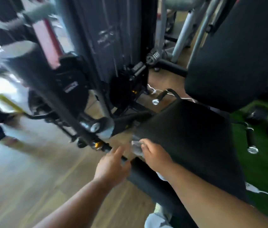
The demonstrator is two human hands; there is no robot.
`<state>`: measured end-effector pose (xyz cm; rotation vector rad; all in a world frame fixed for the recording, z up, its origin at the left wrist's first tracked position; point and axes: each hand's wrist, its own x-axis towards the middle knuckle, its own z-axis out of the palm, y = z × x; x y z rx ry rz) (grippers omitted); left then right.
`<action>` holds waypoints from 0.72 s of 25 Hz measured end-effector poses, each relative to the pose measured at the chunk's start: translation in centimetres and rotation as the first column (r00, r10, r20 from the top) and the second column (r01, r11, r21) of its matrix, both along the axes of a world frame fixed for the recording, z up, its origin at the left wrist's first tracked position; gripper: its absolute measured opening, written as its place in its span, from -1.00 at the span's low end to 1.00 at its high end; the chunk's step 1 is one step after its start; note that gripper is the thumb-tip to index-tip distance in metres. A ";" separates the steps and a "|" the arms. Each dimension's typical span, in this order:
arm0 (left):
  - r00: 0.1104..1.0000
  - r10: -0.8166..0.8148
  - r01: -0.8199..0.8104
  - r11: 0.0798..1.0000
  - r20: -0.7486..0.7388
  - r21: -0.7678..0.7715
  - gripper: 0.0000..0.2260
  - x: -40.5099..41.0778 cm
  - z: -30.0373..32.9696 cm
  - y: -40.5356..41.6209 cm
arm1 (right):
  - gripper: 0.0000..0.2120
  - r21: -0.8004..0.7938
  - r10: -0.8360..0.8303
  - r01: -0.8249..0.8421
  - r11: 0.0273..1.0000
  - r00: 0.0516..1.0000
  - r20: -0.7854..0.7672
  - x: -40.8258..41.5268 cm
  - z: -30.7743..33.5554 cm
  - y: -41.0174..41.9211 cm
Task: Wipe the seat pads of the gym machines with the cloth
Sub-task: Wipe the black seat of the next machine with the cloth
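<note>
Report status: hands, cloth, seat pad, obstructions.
Right hand grips crumpled pale cloth at near corner of black padded seat. Left hand open, beside black foam roller. Seat surface unobstructed.

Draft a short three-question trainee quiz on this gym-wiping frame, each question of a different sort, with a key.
1. True or false: the cloth is in the left hand.
2. Multiple choice: the right hand with the cloth is at A) the near left edge of the black seat pad, B) the upright back pad, C) the green turf.
3. Fill in: the floor under the left hand is ____-look planking.

Key: 1 false, the right hand grips it; 2 A; 3 wood.
</note>
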<state>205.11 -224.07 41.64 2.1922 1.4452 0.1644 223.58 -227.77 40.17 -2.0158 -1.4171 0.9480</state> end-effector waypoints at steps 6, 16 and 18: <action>0.956 0.279 -0.274 0.960 -0.090 0.062 -0.65 -27.3 9.3 -5.3 | -0.76 0.042 0.369 -0.380 0.924 0.915 0.161 -22.4 11.4 -1.5; 0.737 0.676 -0.675 0.737 0.023 -0.042 -0.98 -54.1 14.8 -14.5 | -0.61 0.030 0.675 -0.725 0.688 0.655 0.339 -48.3 18.5 -1.7; 0.712 0.701 -0.697 0.712 0.040 -0.087 -0.94 -55.5 14.4 -13.6 | -0.66 0.018 0.697 -0.749 0.662 0.625 0.351 -50.7 18.8 0.2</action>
